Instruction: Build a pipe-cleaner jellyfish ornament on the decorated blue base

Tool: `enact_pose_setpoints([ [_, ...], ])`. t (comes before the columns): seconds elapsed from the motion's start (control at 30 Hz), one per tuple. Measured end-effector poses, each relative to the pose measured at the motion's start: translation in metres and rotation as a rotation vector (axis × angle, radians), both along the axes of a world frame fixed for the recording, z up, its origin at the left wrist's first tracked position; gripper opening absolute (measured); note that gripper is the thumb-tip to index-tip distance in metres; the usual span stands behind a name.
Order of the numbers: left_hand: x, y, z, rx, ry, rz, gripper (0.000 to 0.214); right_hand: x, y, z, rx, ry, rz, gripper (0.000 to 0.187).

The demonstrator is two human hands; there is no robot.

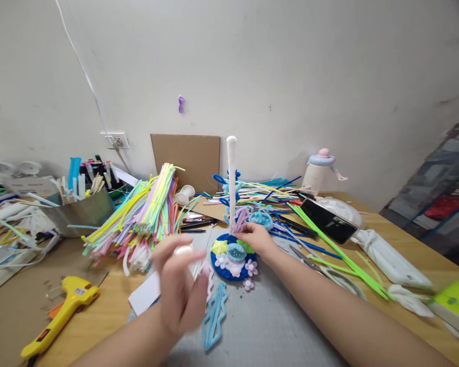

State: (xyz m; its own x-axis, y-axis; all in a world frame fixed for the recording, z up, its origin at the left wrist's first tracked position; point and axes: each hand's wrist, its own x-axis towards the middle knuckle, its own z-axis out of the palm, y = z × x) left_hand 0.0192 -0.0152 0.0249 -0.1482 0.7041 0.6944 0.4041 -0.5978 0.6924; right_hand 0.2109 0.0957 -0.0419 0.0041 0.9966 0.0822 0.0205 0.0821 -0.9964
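A round dark-blue fuzzy base stands on the grey mat, carrying pale flowers, a yellow star, a light-blue oval and a green piece. From its back rises an upright white wrapped post. My right hand is closed at the post's foot, fingertips against it; the exact grip is partly hidden. Blurred by motion, my left hand is raised left of the base, its fingers curled around a small whitish round thing. Light-blue zigzag pipe cleaners lie in front of the base, and a pink flower sits at its edge.
Bundled pastel pipe cleaners and a yellow glue gun are at left. Scissors, green pipe cleaners, a phone and a bottle are at right. Behind, cardboard leans against the wall.
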Motion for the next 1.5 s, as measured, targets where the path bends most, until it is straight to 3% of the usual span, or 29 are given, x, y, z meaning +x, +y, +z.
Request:
enact_pose_setpoints([
  [0.07,0.011,0.026,-0.005,-0.087,0.087,0.001,0.017,-0.003,0.005,-0.002,-0.006,-0.053,-0.006,0.016],
  [0.2,0.027,0.083,-0.026,-0.510,0.269,-0.077,0.022,-0.007,0.009,-0.004,0.003,-0.147,0.002,0.015],
  [0.33,0.033,0.111,-0.045,-0.586,0.356,-0.142,0.020,-0.007,0.006,-0.001,0.045,-0.203,0.032,0.012],
  [0.47,0.037,0.113,-0.048,-0.565,0.387,-0.179,0.012,-0.007,0.001,0.002,0.095,-0.245,0.033,0.009],
  [0.63,0.037,0.111,-0.049,-0.532,0.376,-0.226,0.018,-0.003,0.002,-0.004,0.109,-0.255,0.017,0.012],
  [0.87,0.026,0.122,-0.054,-0.573,0.324,-0.148,0.019,0.016,0.009,-0.020,0.071,-0.197,-0.105,0.017],
  [1.1,0.028,0.131,-0.069,-0.589,0.328,-0.217,0.018,0.014,0.010,-0.029,0.061,-0.165,-0.082,0.018],
  [1.5,0.033,0.130,-0.067,-0.583,0.260,-0.177,0.015,0.016,0.012,-0.030,0.053,-0.211,-0.060,0.017],
])
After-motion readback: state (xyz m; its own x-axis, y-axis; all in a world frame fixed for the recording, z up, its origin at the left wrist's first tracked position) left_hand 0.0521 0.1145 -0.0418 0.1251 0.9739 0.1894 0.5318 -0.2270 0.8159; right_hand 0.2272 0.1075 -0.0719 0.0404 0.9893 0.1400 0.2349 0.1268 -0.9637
